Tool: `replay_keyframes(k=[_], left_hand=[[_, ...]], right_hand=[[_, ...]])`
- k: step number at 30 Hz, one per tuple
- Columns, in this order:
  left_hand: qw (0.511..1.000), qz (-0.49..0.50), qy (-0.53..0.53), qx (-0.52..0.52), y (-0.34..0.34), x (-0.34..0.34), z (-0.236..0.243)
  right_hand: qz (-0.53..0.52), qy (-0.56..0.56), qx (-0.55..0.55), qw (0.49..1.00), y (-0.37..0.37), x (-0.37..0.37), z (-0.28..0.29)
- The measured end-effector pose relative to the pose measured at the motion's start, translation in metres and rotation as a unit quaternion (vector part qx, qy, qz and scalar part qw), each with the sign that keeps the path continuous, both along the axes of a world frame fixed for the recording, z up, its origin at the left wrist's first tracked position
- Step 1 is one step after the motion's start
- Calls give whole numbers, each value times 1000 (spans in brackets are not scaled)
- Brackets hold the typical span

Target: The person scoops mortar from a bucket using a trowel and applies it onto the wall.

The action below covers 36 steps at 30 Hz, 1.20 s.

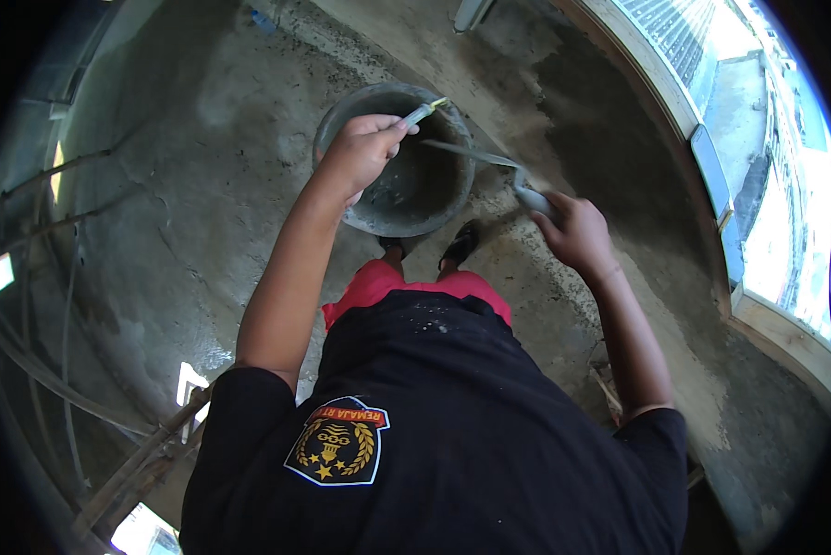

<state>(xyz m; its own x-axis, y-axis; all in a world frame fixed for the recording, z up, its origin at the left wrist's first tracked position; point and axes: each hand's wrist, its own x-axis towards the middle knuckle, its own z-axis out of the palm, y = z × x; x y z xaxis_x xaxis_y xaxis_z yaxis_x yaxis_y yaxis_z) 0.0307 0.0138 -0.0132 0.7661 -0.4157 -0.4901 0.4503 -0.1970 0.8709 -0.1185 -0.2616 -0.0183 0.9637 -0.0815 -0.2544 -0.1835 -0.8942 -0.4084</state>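
My left hand (360,155) is closed around a slim tool with a pale, clear-looking handle (419,115). Its thin yellowish tip points up and to the right, and I cannot make out its exact kind. In my right hand (577,231) is a trowel (471,154), gripped by its grey handle. The trowel's narrow blade, seen nearly edge-on, reaches left over the rim of a round grey tub (452,199). Both hands are above the tub, which stands on the floor just ahead of my feet. Its dark inside is partly hidden by my left hand and the blade.
Rough, stained concrete floor (249,111) surrounds the tub. A wooden frame (633,55) with a bright opening runs along the right. On the left are several poles (138,462) or sticks. A small blue scrap (264,20) lies at the far left.
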Motion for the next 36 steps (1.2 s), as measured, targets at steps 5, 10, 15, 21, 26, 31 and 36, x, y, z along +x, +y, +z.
replay_keyframes(k=[5,10,15,21,26,31,36], left_hand=[[997,-70,-36,10,-7,6,12],[993,-73,-88,20,-12,8,20],[973,-60,-223,29,-8,14,14],[988,-57,-135,45,5,16,15],[994,-57,-95,-9,1,9,12],[994,-89,-50,-42,-14,-5,16],[987,-143,-67,-23,-34,-9,25]], right_hand=[[145,49,-58,986,95,74,-14],[245,13,-112,963,120,104,-65],[328,20,-101,939,104,99,-71],[447,60,-120,884,85,105,-52],[468,123,-196,853,69,102,-24],[375,100,-265,883,54,93,12],[248,76,-272,927,48,86,5]])
